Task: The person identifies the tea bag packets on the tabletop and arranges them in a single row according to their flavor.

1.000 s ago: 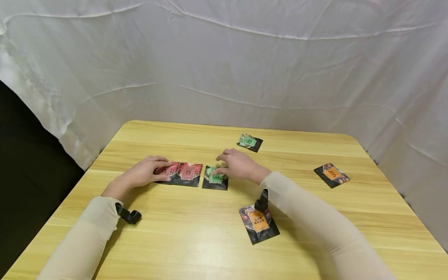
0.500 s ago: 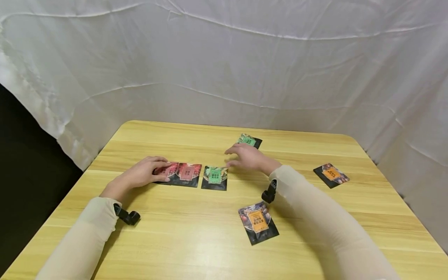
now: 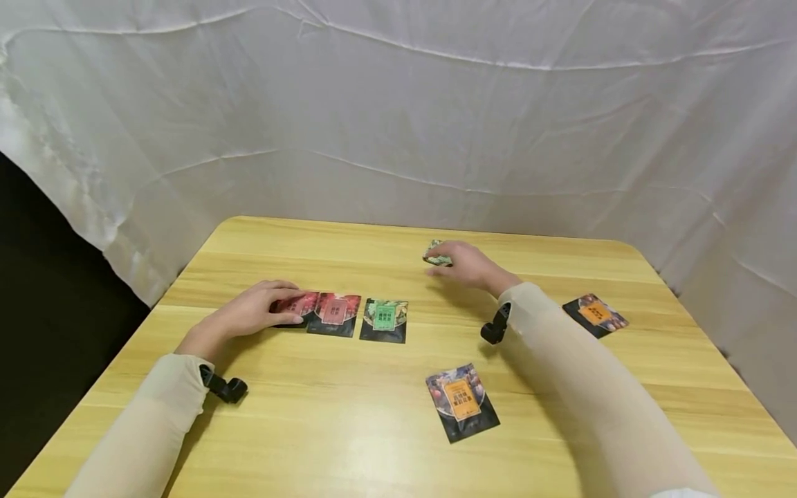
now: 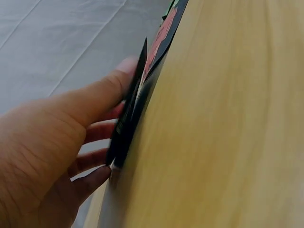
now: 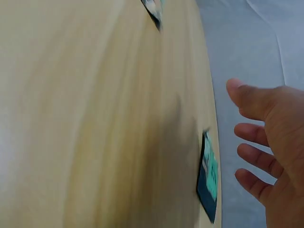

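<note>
On the wooden table [image 3: 324, 415], the left hand [image 3: 252, 312] is laid on a red packet [image 3: 294, 305], with the thumb along its near edge and the fingers over its top; in the left wrist view the packet's [image 4: 135, 102] dark edge is seen lifted slightly between thumb and fingers, so it is lightly gripped. Just to the right of that hand a 2nd red packet [image 3: 334, 312] is overlapped by the 1st, and a green packet [image 3: 384, 319] lies just beside it — the 3 form a row. The right hand [image 3: 468, 264] is held well beyond this row with its fingers spread and relaxed; nothing is gripped. Just under its fingertips lies another green packet [image 3: 437, 256], also seen in the right wrist view [image 5: 208, 183] below the open palm [image 5: 273, 142]; whether it is touched cannot be told. An orange packet [image 3: 462, 400] lies near the right forearm, toward the person, and a 2nd orange packet [image 3: 595, 315] lies well apart to the right.
</note>
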### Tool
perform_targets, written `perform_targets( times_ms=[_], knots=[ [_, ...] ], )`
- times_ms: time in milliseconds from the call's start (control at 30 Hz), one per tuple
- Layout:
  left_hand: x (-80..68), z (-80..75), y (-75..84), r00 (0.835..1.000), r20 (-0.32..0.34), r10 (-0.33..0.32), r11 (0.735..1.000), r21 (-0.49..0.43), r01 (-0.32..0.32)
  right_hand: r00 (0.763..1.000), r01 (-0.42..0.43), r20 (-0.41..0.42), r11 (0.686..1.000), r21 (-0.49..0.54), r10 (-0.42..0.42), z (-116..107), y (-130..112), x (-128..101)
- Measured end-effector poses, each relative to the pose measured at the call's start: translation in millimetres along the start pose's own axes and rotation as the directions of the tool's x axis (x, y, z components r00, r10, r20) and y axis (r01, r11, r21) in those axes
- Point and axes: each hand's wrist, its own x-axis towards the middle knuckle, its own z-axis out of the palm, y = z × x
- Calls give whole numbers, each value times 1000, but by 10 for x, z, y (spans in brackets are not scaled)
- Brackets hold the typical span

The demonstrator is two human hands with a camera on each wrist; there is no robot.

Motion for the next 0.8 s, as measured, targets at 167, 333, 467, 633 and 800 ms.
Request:
perform_targets(
  times_ms=[167,333,467,633,800],
  knots=[
    [-67,-25,-22,1000,9,-10,999,-45,11,999,-44,-7,997,59,44,-4,115,26],
    [-82,-52,-28,1000,18,7,997,-78,-6,997,-72,-19,996,58,73,-15,209,44],
    [-83,-22,-30,999,22,24,996,-90,-22,998,-64,-18,997,45,65,-6,296,48],
    [-77,10,-28,999,37,15,996,-93,-11,997,-81,1,993,81,81,-3,417,39],
    [-68,12,-23,999,47,13,997,-74,-10,993,-117,30,982,151,114,-10,507,46]
  ],
)
